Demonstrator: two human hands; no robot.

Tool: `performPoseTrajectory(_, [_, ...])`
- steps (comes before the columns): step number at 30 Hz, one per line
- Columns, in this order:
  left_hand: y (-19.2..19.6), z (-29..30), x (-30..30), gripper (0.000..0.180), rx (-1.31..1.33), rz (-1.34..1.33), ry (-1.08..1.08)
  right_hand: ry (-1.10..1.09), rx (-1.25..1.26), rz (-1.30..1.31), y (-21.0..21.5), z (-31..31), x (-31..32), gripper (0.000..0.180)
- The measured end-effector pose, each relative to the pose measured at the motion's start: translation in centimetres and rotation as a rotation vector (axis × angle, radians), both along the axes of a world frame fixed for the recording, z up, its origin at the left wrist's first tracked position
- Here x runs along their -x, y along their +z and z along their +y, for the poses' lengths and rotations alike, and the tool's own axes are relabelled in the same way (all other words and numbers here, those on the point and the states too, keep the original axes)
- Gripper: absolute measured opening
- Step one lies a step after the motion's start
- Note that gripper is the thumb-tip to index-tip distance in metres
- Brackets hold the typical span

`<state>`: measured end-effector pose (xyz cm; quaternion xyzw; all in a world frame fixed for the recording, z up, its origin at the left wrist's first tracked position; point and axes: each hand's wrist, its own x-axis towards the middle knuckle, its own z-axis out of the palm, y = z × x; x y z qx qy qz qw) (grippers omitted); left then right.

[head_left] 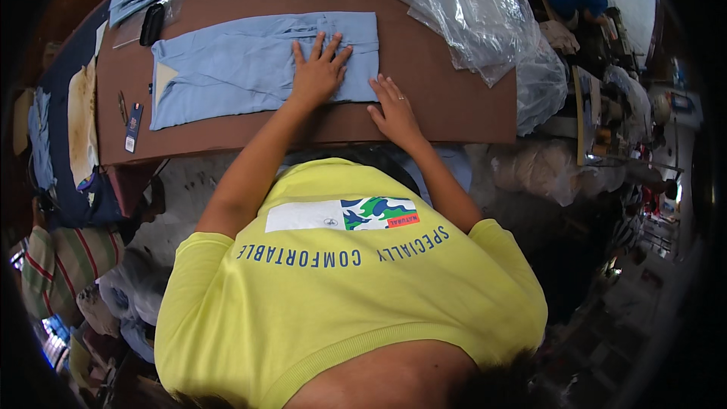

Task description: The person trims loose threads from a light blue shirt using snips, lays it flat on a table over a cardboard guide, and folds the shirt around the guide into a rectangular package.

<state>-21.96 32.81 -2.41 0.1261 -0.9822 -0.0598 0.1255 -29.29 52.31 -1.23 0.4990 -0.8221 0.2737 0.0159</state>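
Now both hands, left (318, 72) and right (394, 110), press open-palmed on the blue garment (227, 68).

We are pressing our left hand (319, 68) flat on a light blue garment (242, 68) of soft, matt cloth, faintly creased under the palm. Our right hand (394, 110) is resting just beside it on the smooth, matt brown tabletop (454, 98). Beyond our fingers, glossy clear plastic bags (469, 15) are lying crumpled.
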Motion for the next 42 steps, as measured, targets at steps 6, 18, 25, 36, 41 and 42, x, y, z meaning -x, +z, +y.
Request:
performPoseTrajectory(6, [0.7,0.3,2.6,0.037,-0.037,0.164,-0.012,-0.155,0.111,-0.082,0.1,-2.3,6.1,0.019])
performPoseTrajectory(18, [0.2,-1.5,4.6,0.041,0.025,-0.030,-0.064,-0.121,0.175,0.115,-2.1,-5.9,9.0,0.010])
performPoseTrajectory(25, [-0.6,-2.3,4.4,0.042,-0.063,-0.056,-0.069,-0.139,0.183,0.085,-1.5,-5.6,8.5,0.009])
performPoseTrajectory(36, [-0.3,-2.4,4.5,0.045,-0.086,-0.145,-0.085,-0.332,0.047,-0.250,-0.2,-3.5,4.6,0.007])
performPoseTrajectory(41, [0.8,-0.7,3.7,0.056,0.080,-0.021,-0.063,-0.156,0.255,-0.114,-0.1,-2.8,6.6,0.023])
performPoseTrajectory(42, [1.4,0.4,3.4,0.059,0.085,0.020,-0.059,-0.127,0.176,-0.050,0.1,-2.6,7.5,0.035])
